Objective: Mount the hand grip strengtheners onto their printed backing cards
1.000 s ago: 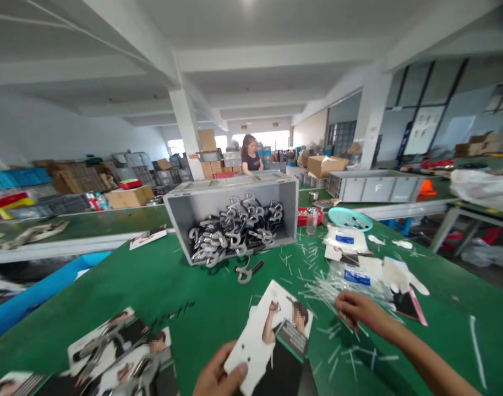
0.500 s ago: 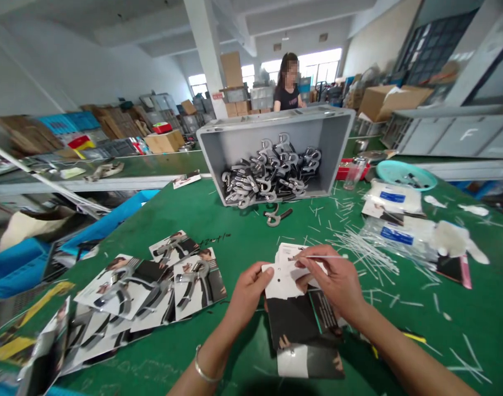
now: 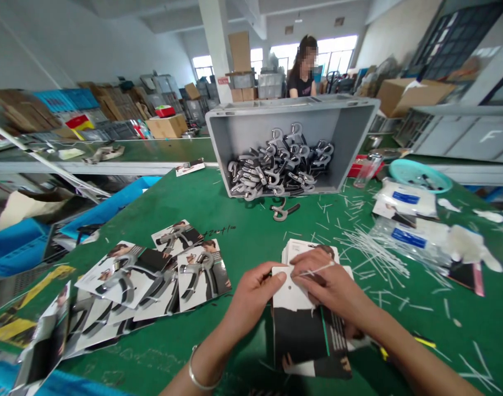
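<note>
A printed backing card [image 3: 296, 333] lies on top of a stack of like cards in front of me. My left hand [image 3: 255, 294] pinches the card's upper left corner between thumb and fingers. Over the card's top part bends my right hand [image 3: 326, 283], closed on a thin white cable tie [image 3: 322, 268], which sticks out past the fingers. Small holes show in the white top of the card. Beyond my hands, a single grey-and-black hand grip exerciser [image 3: 283, 211] rests on the table. To the left, several cards with hand grip exercisers [image 3: 204, 275] on them lie overlapping.
A grey crate [image 3: 361, 129] tipped on its side holds many hand grip exercisers. Loose white cable ties [image 3: 379, 253] are scattered to the right, near plastic bags [image 3: 416, 234] and a teal plate [image 3: 420, 175]. Blue bins [image 3: 22, 247] stand at far left. A person [image 3: 303, 71] is behind the crate.
My right hand has lowered and moved left over the top of the card, bringing the cable tie closer to the holes. The left hand keeps its pinch. The view has shifted slightly.
</note>
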The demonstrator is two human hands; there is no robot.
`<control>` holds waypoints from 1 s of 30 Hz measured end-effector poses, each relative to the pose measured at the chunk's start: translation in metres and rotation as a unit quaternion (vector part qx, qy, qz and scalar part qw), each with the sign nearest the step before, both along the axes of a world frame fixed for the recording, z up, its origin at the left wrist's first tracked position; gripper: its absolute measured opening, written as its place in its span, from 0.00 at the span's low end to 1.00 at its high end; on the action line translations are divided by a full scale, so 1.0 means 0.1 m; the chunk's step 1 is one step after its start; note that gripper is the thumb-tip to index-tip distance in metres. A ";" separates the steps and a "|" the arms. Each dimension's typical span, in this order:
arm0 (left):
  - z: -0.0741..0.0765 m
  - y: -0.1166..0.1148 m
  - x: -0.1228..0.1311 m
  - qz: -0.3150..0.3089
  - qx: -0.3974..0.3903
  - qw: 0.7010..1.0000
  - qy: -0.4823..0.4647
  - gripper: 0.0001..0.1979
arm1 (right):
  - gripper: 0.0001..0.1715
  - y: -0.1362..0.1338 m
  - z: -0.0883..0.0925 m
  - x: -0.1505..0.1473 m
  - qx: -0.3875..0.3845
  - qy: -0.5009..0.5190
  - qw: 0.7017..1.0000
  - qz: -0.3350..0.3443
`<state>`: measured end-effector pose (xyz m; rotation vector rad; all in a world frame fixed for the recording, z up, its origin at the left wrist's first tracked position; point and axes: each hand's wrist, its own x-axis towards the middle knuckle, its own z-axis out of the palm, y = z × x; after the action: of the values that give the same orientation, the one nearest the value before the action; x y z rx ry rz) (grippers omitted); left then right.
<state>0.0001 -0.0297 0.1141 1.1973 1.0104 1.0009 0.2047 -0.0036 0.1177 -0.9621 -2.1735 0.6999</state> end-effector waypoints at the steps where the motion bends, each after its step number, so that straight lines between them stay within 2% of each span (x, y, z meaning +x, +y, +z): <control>1: 0.04 -0.02 -0.01 -0.014 -0.011 1.000 -0.005 0.18 | 0.06 -0.02 0.05 0.03 -0.059 0.012 0.998 0.013; 3: 0.08 -0.05 -0.03 -0.034 -0.038 0.998 -0.026 0.21 | 0.07 -0.07 0.12 0.08 -0.158 0.047 0.986 0.023; 6: -0.01 -0.03 0.00 -0.033 -0.057 0.997 -0.048 0.24 | 0.08 -0.10 0.10 0.12 -0.227 0.109 0.968 -0.011; 11: -0.29 -0.02 0.08 -0.009 -0.020 0.999 -0.034 0.13 | 0.12 -0.08 -0.06 0.09 -0.315 0.171 0.933 -0.028; 14: -0.37 -0.05 0.00 0.018 0.064 0.995 0.071 0.07 | 0.15 -0.05 -0.09 0.11 -0.340 0.174 0.924 -0.025; 17: -0.35 -0.15 -0.20 -0.009 0.114 0.978 0.177 0.08 | 0.16 -0.01 -0.08 0.17 -0.328 0.178 0.926 -0.053; 21: -0.23 -0.33 -0.43 -0.117 0.066 0.981 0.139 0.12 | 0.17 0.03 -0.08 0.18 -0.341 0.178 0.922 -0.043; 23: -0.20 -0.38 -0.46 -0.134 0.061 0.982 0.118 0.13 | 0.18 0.05 -0.11 0.14 -0.364 0.185 0.912 -0.040; 25: -0.22 -0.38 -0.44 -0.104 0.092 0.983 0.119 0.10 | 0.17 0.05 -0.14 0.10 -0.380 0.193 0.904 -0.037; 28: -0.31 -0.30 -0.31 0.011 0.152 0.979 0.133 0.07 | 0.15 0.05 -0.16 0.05 -0.377 0.197 0.905 -0.026; 30: -0.37 -0.22 -0.21 0.071 0.165 0.975 0.132 0.06 | 0.14 0.05 -0.15 0.04 -0.364 0.192 0.911 -0.024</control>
<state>-0.0213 -0.0520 0.0769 1.5811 1.1810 1.1769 0.2086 0.0009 0.1027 -1.1038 -1.5361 1.5907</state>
